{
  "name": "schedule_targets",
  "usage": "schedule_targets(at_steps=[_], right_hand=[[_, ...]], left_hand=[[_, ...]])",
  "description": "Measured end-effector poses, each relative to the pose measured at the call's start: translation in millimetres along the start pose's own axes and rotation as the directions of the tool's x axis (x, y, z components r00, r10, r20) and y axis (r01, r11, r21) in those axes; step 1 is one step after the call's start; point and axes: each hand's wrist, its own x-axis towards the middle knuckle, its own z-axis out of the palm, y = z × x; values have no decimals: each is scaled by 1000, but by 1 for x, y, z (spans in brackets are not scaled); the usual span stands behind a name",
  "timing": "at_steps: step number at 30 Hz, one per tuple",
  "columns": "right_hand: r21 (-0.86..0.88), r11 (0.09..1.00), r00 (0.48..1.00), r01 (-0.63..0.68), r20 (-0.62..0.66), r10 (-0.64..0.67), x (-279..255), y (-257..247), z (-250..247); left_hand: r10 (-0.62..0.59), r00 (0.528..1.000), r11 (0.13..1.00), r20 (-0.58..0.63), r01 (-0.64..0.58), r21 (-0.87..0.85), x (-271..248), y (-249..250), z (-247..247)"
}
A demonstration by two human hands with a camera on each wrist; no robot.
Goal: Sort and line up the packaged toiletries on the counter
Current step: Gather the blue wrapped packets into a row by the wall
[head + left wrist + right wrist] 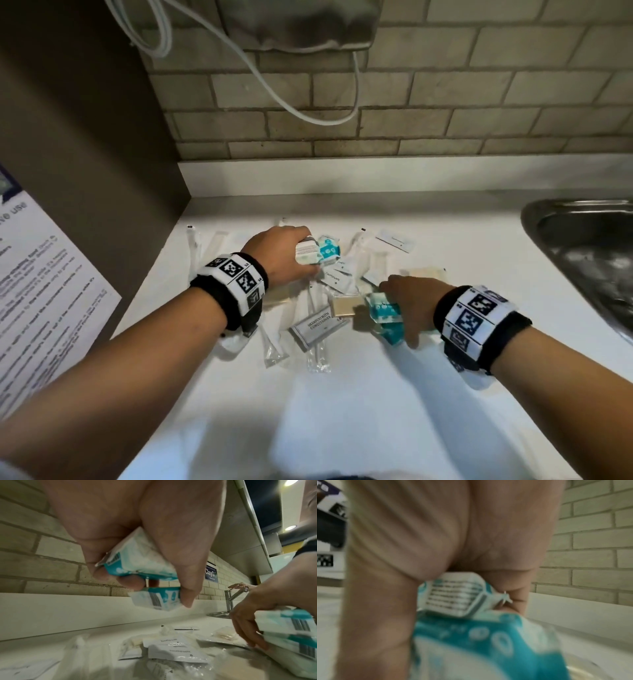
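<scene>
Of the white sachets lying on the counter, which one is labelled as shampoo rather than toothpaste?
The white shampoo sachet nearest the person, between the two forearms, reads "Shampoo with Conditioner". The white toothpaste sachets lie farther back, in the pile's middle.

Two teal-and-white soap packets (140, 563) sit pinched between the thumb and curled fingers (130, 582) of the left hand (281, 255), lifted off the counter. More teal-and-white packets (385, 313) lie stacked under the fingers (247, 632) of the right hand (411, 301). Between the two sets of fingers lie white toothpaste sachets (176, 654), a shampoo sachet (317, 327), a beige soap bar (344, 305) and clear-wrapped sticks (317, 356), scattered and overlapping.
</scene>
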Motion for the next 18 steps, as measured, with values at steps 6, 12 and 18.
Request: schedule_targets(at_steps=[6,12,18], right_hand=[[-143,987,989,71,-117,-88,-3,-12,5],[106,977,970,184,-180,-163,-3,-40,-27],[152,923,901,353,-322,-291,20,-90,-76]], left_hand=[[-63,998,998,2,63,-9,-21,-7,-1],[-226,974,974,-17,225,-33,-50,-42,-11],[-528,848,849,-41,526,-41,-77,-90,-14]])
